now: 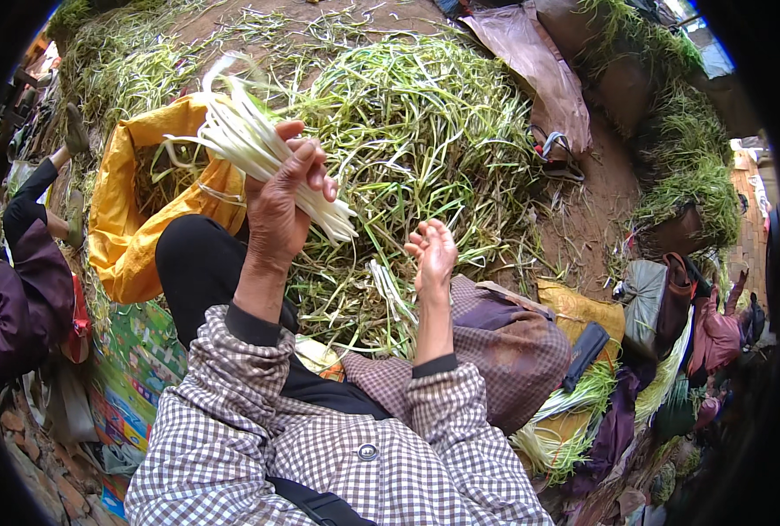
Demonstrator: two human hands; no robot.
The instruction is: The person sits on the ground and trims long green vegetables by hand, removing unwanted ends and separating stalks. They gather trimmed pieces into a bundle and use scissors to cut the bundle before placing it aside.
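My left hand (288, 184) is closed around a bundle of long, pale green-white vegetable stalks (242, 135). Its even lower ends point down to the right, while the upper ends bend over at the upper left and are partly blurred. To the right and lower down, my right hand (435, 246) has its fingers loosely bent, with nothing visible between them. Beneath both hands spreads a large heap of green leaves and stalks (423, 131). A few loose white stalks (387, 286) lie on the heap's near side, between my forearms.
An open yellow woven sack (117, 243) stands left of my knee. Rightward lie a checked cloth (502, 335), a dark elongated case (585, 355) and bunched stalks (561, 440). A brownish sheet (534, 72) lies on bare soil. Other people (25, 296) sit at both sides.
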